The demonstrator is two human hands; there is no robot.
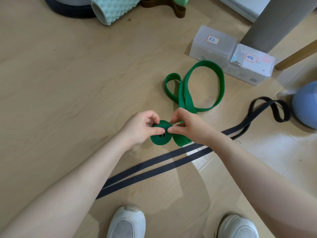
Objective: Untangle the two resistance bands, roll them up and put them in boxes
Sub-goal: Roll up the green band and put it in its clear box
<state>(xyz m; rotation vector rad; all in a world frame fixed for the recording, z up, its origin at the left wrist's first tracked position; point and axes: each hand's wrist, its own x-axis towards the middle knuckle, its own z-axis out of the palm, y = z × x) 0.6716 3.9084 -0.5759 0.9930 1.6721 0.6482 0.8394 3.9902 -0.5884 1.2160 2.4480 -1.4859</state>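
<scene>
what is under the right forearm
The black band runs across the floor beneath the right forearm, both strands passing under it. The covered stretch itself cannot be seen; the band reappears beyond, looping near the blue ball.

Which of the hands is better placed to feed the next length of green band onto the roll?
Right hand: it pinches the green band where the loose length leaves toward the boxes. The left hand grips the roll, so it is taken.

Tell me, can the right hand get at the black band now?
Probably not yet: the right hand and left hand both grip the green band. The black band lies uncovered just below.
</scene>
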